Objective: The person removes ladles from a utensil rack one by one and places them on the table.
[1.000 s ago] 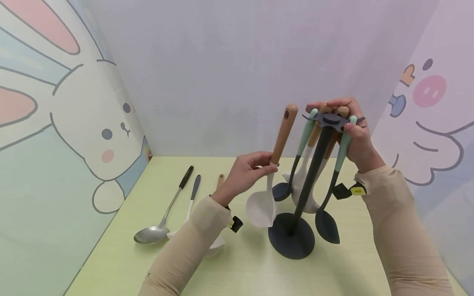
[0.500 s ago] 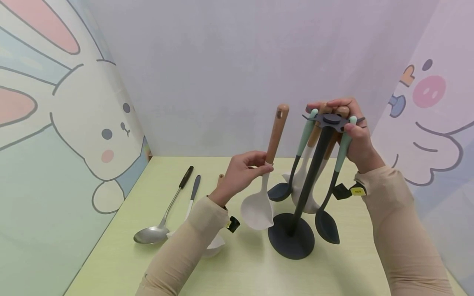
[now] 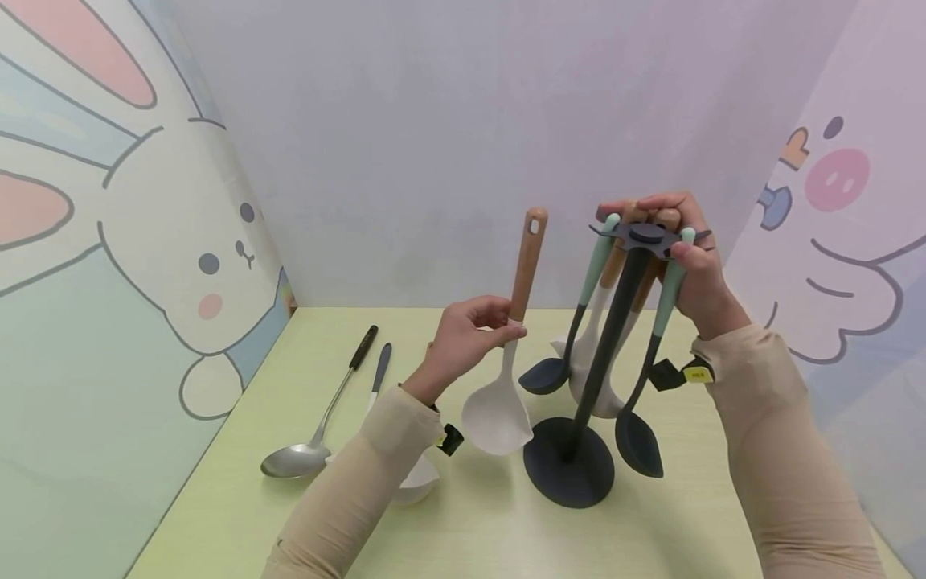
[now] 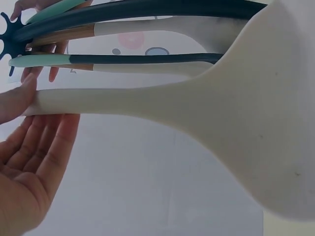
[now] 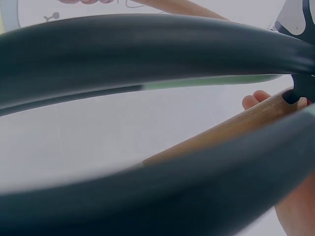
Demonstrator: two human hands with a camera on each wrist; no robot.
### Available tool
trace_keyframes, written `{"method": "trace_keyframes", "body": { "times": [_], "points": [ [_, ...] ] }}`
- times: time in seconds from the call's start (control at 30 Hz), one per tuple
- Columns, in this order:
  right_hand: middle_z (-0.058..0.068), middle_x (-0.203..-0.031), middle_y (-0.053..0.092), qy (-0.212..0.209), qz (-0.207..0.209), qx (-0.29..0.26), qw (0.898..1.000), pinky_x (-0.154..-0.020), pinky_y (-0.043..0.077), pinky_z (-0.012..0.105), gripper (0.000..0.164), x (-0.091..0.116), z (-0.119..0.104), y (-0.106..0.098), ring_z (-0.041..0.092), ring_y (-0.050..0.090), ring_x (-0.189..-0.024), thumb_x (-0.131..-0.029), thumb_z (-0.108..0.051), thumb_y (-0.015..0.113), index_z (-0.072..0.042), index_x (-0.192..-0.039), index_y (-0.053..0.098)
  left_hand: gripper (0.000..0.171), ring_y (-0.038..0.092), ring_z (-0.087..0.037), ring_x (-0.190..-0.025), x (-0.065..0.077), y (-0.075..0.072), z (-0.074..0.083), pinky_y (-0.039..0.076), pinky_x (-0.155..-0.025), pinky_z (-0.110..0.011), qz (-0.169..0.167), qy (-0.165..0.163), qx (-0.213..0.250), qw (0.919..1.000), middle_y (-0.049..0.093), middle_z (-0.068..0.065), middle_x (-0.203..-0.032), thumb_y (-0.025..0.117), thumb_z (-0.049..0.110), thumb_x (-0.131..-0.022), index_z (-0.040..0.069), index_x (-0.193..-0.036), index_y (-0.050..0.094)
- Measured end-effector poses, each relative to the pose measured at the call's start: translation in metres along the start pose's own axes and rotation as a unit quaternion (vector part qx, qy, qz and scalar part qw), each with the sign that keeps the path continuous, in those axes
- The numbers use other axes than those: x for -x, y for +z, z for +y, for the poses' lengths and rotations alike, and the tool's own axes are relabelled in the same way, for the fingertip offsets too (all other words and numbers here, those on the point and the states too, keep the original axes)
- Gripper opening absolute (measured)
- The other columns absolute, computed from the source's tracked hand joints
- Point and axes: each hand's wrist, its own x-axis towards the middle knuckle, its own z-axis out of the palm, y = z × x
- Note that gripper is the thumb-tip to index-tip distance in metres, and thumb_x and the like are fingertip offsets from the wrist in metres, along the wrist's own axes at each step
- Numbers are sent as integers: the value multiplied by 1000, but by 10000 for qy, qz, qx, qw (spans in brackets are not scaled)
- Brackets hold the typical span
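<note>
The pale wall [image 3: 405, 161] backs a yellow-green table [image 3: 217, 523], where the black utensil stand [image 3: 569, 466] rises toward the person's right; I cannot tell whether its round base sits wholly flat. If it does not, a tug at the top could rock it, since the load hangs high and out from the pole. Round that pole hang a dark ladle [image 3: 547, 375] and a dark spoon [image 3: 640, 444] with mint handles, and pale utensils [image 3: 589, 378] with wooden ones, so crowded that one knock might set several swinging. The white ladle [image 3: 497, 414] is off the hooks, just left of the stand, bowl down, its spout near the base; swung rightward, it would probably strike the dark ladle. Farther left lie a steel ladle [image 3: 292, 460], a grey-handled utensil [image 3: 382, 366] and a white bowl [image 3: 415, 485], partly hidden by the left sleeve [image 3: 354, 482], which could drag it aside if lowered. The right hand [image 3: 698, 265] grips the stand's top; should that slacken, a bump could tip everything. The left hand [image 3: 463, 342] pinches the white ladle's narrow neck below its handle, a slight hold in which it may twist. The hook arms [image 3: 703, 235] are thin enough to snag a finger.
</note>
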Motion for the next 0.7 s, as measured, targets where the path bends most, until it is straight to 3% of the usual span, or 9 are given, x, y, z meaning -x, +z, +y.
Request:
{"method": "trace_keyframes", "body": {
  "times": [0.6,0.7],
  "points": [
    [29,-122,61,66,58,267,9996,-103,41,40,40,1,-2,1,40,56,-122,-88,-10,66,9,-119,51,25,68,-17,-80,2,-2,-7,59,-66,-35,12,-243,190,9995,72,-8,-90,81,8,-83,0,-105,72],
    [30,-123,61,56,49,294,9995,-103,41,40,39,1,-2,1,40,56,-122,-88,-10,66,9,-119,50,25,68,-16,-80,2,-2,-10,60,-68,-41,-6,-286,280,9992,73,-8,-90,81,7,-83,-1,-105,72]
  ]
}}
